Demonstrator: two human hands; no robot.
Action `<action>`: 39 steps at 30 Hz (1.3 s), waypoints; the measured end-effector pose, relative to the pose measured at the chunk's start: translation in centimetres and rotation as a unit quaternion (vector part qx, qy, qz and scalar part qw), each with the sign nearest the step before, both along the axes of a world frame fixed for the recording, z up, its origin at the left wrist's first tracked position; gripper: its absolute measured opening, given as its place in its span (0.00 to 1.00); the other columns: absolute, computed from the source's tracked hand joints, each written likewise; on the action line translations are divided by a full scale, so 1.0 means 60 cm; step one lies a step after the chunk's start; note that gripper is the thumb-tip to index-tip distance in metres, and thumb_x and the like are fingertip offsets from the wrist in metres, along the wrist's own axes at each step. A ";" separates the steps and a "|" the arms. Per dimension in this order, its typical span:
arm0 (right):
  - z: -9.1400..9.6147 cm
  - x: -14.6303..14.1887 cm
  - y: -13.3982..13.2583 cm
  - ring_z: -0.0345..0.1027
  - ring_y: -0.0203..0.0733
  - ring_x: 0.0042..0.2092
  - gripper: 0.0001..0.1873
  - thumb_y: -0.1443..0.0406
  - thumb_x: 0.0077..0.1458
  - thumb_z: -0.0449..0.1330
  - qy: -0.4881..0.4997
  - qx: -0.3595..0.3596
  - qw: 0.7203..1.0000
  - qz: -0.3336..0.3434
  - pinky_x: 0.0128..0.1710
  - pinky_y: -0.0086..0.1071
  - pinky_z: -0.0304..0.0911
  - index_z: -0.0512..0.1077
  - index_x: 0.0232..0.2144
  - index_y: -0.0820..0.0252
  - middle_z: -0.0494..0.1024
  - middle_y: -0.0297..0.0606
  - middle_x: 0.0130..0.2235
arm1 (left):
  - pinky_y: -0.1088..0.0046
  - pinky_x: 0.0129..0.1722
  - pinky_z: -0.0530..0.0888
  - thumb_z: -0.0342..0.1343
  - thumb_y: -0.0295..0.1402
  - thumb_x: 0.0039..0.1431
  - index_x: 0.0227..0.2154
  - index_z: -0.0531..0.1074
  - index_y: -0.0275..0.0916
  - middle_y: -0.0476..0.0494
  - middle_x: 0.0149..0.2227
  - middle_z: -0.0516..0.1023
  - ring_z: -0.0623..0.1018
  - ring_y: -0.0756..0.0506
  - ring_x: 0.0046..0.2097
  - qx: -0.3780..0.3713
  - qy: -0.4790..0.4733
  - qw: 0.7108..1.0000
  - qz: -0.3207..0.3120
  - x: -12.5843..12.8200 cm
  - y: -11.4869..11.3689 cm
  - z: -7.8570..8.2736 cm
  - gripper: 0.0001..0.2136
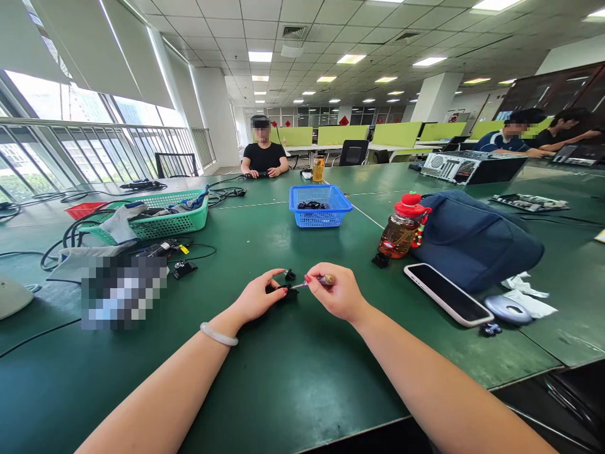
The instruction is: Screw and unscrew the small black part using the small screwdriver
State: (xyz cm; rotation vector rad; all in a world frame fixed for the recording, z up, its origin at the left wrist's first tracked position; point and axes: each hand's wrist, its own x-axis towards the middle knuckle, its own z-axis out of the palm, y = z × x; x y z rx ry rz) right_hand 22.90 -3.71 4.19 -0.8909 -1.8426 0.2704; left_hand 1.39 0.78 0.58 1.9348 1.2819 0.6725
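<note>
1. Far left on the green table (pixel 283 378): red basket (pixel 84 210), partly behind green basket (pixel 191 221). Cables and grey cloth (pixel 120 224) heaped in and over the green one.
2. Just in front of it: blurred-out patch, then small black block (pixel 184 269) lying near a thin cable.
3. Center-left: left hand (pixel 259 295), pale bangle (pixel 218 335) on wrist, fingers closed around dark component (pixel 290 295) at table level, near middle of the near side. Exact shape hidden by fingers.
4. Just beyond the component: small black piece (pixel 290 275), loose on table.
5. Center: right hand (pixel 339 291) gripping screwdriver (pixel 327 280) by handle, shaft aimed left at component. Tip contact too small to confirm.
6. Beyond hands: blue basket (pixel 321 221), dark coiled item inside. Seated person (pixel 265 154) in black shirt across the table, farther back and to the left.
7. Right: red-lidded bottle (pixel 401 234) beside navy bag (pixel 477 243); phone (pixel 449 295) flat in front, near crumpled tissues (pixel 532 304).
8. Far right, back: computer case (pixel 472 167), plus two people bent over the table.
</note>
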 end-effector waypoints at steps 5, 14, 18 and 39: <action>0.000 -0.001 0.000 0.60 0.33 0.23 0.13 0.61 0.57 0.54 0.004 -0.010 1.000 -0.001 0.24 0.27 0.57 0.71 0.23 0.57 0.70 0.31 0.21 | 0.69 0.41 0.70 0.55 0.43 0.54 0.55 0.68 0.42 0.50 0.33 0.76 0.74 0.47 0.35 0.012 0.006 1.000 0.007 -0.001 0.000 -0.002 0.25; 0.000 -0.001 0.002 0.60 0.33 0.22 0.13 0.62 0.57 0.54 0.001 -0.017 1.000 -0.003 0.24 0.27 0.57 0.70 0.22 0.57 0.69 0.30 0.20 | 0.68 0.39 0.70 0.52 0.46 0.58 0.51 0.69 0.41 0.48 0.34 0.79 0.75 0.46 0.36 0.010 0.018 1.000 0.009 0.000 -0.003 0.000 0.22; 0.001 0.001 0.000 0.60 0.33 0.22 0.13 0.61 0.57 0.54 0.011 -0.011 1.000 -0.003 0.24 0.27 0.57 0.70 0.22 0.57 0.69 0.31 0.20 | 0.68 0.39 0.70 0.53 0.45 0.57 0.50 0.69 0.42 0.48 0.35 0.79 0.75 0.46 0.35 0.018 0.022 1.000 0.007 -0.001 -0.003 0.000 0.20; -0.003 0.006 0.000 0.59 0.33 0.23 0.17 0.60 0.60 0.51 0.031 0.012 0.999 -0.041 0.26 0.28 0.56 0.68 0.21 0.58 0.69 0.32 0.21 | 0.68 0.41 0.73 0.51 0.43 0.59 0.48 0.71 0.40 0.45 0.37 0.79 0.77 0.46 0.38 0.078 -0.021 0.996 0.034 -0.012 0.002 -0.001 0.18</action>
